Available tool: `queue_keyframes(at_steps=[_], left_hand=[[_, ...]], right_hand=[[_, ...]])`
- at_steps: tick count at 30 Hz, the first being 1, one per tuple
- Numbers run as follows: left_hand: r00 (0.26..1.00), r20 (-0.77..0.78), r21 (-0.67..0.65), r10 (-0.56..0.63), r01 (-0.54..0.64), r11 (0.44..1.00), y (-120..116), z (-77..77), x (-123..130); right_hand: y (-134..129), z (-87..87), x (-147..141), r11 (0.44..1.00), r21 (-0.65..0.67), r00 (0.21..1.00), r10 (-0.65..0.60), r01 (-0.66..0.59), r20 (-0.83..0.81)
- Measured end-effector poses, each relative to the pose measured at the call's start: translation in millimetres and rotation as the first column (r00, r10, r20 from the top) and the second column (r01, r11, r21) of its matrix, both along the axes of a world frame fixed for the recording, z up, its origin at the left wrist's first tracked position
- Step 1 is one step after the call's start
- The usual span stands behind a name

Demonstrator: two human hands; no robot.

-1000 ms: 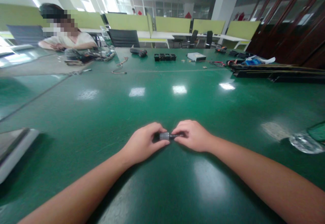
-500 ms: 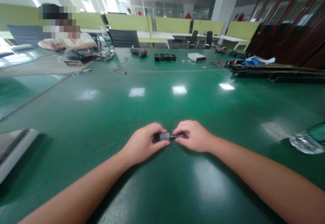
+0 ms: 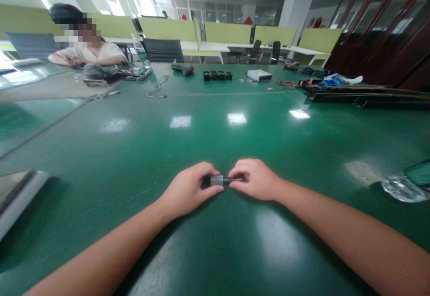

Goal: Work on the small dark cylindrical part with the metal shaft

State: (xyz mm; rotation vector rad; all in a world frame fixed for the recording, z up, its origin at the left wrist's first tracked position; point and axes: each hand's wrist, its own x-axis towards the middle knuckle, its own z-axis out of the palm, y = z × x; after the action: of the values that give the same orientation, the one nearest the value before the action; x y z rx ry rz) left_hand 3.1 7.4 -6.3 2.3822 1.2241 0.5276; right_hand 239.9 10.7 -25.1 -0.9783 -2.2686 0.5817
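A small cylindrical object (image 3: 217,180), grey with a dark thin shaft on its right, lies level just above or on the green table (image 3: 208,139). My left hand (image 3: 191,188) grips its thick grey part between thumb and fingers. At the other end, my right hand (image 3: 253,179) pinches the thin dark shaft, whose tip points right. The two hands face each other, a small gap between their fingertips. What exactly the object is cannot be made out.
Across the table are black connected blocks (image 3: 217,75), a white box (image 3: 259,75), a cable (image 3: 156,91) and long black bars (image 3: 366,95). A clear bottle (image 3: 403,188) lies at the right, a grey-edged device (image 3: 20,197) at the left. A person (image 3: 87,49) sits at the far left.
The view has shifted very slightly. Both hands keep the same hold on the small object. The person across the table has moved the head a little.
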Motion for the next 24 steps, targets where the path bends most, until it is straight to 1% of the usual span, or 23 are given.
queue_keyframes(at_steps=[12,24], left_hand=[[1.000,-0.007,-0.011,0.005,-0.005,1.000,0.3,0.5,0.2],[1.000,-0.004,-0.011,0.002,-0.002,1.000,-0.2,2.4,0.6]], right_hand=[[-2.7,3.3,0.9,0.999,-0.020,1.000,-0.026,0.026,-0.003],[-3.2,2.9,1.8,0.999,-0.030,1.000,-0.031,0.031,-0.003]])
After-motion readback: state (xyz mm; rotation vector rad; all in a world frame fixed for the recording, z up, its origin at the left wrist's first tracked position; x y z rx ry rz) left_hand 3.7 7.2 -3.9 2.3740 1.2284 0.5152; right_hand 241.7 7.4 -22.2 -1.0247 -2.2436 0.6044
